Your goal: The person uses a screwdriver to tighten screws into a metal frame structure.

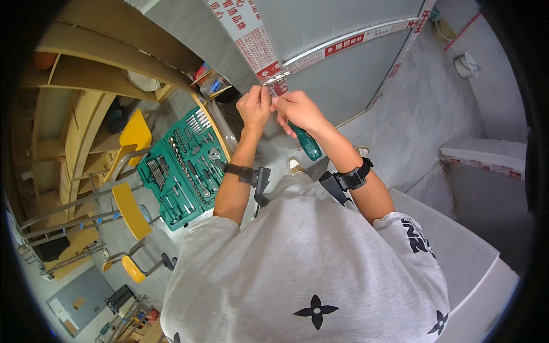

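Note:
A grey door panel (349, 80) with red-and-white taped edges stands ahead of me. On its edge strip is a small metal latch or lock fitting (275, 79). Just below that fitting, my left hand (255, 107) is closed with the fingers pinched together; whatever it grips is too small to make out. My right hand (298, 110) touches or nearly touches the left one. Its fingers are wrapped round a green-handled screwdriver (306, 143), whose thick handle sticks out below the palm toward me. The screwdriver's shaft is hidden.
An open green tool case (184, 166) with sockets, wrenches and drivers lies to the left. Yellow chairs (130, 210) and wooden shelving (74, 126) stand beyond it. A white ledge (446, 240) is at my right, and a white bucket (466, 65) sits far right.

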{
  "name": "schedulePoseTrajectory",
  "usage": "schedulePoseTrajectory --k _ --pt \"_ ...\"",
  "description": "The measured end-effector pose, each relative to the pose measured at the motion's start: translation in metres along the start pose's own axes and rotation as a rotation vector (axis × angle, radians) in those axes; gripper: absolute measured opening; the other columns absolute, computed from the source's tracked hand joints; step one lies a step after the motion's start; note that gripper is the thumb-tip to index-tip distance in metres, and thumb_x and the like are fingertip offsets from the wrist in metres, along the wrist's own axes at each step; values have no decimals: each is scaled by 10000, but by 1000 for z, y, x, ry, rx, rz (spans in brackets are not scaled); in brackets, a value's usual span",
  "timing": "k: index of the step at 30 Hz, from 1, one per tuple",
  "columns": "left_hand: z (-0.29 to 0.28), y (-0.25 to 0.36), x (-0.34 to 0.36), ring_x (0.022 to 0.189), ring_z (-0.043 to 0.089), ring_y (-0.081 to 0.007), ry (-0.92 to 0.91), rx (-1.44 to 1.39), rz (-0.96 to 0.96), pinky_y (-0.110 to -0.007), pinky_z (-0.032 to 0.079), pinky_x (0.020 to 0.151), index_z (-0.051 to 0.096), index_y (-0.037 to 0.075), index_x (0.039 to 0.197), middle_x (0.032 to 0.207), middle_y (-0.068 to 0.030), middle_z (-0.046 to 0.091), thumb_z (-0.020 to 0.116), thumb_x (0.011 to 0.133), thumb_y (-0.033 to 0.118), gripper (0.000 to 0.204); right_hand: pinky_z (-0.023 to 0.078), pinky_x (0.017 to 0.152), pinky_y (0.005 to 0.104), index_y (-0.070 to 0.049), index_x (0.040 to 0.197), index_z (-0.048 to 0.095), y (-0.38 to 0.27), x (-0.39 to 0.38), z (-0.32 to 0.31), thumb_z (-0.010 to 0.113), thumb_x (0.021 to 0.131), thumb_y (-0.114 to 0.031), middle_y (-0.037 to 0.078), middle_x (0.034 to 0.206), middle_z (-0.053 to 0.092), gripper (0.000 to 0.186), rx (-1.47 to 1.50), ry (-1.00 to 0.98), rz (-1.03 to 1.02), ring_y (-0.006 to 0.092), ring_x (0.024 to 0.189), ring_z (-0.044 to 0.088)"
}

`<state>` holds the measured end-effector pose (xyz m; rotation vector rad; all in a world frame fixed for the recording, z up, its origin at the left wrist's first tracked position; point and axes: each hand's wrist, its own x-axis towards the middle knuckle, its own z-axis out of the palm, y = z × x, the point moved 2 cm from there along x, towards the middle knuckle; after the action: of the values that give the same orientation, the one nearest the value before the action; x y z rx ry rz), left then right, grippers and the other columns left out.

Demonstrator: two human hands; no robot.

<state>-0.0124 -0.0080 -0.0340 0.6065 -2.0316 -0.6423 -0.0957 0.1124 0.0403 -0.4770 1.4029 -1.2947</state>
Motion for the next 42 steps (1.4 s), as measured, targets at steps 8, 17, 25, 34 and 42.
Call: schedulePoseTrajectory --k 8,17,25,34,42 --pt "3 3 -3 536 445 -133 12 -51 -119 -301 392 514 614 -7 811 581 -70 509 614 907 163 195 364 324 282 54 906 570 28 -7 -34 464 984 -213 61 539 522 298 246 110 -147 137 366 475" --pt "18 8 -13 640 400 -65 99 -115 -156 -232 340 563 561 -6 807 695 25 488 561 956 151 217 382 331 277 38 896 575 53 23 -63 462 979 -207 59 554 535 282 220 -29 -246 143 375 497" --pt "30 11 -14 646 392 -67 157 -140 -63 -238 343 573 540 -7 775 683 24 474 529 965 139 240 402 325 306 54 910 578 71 40 -70 443 984 -209 68 545 537 305 223 -119 -370 160 375 518" --pt "29 8 -14 652 397 -70 168 -100 -23 -239 350 581 550 -12 786 701 17 500 534 961 128 224 410 322 318 72 885 591 65 37 -71 454 958 -181 82 548 549 297 202 -118 -428 166 367 521" --pt "31 6 -15 646 407 -60 201 -190 -22 -228 358 568 556 -16 798 701 20 506 538 967 147 236 449 339 327 53 759 579 66 45 -71 483 951 -174 96 551 576 313 172 -101 -459 180 385 564"
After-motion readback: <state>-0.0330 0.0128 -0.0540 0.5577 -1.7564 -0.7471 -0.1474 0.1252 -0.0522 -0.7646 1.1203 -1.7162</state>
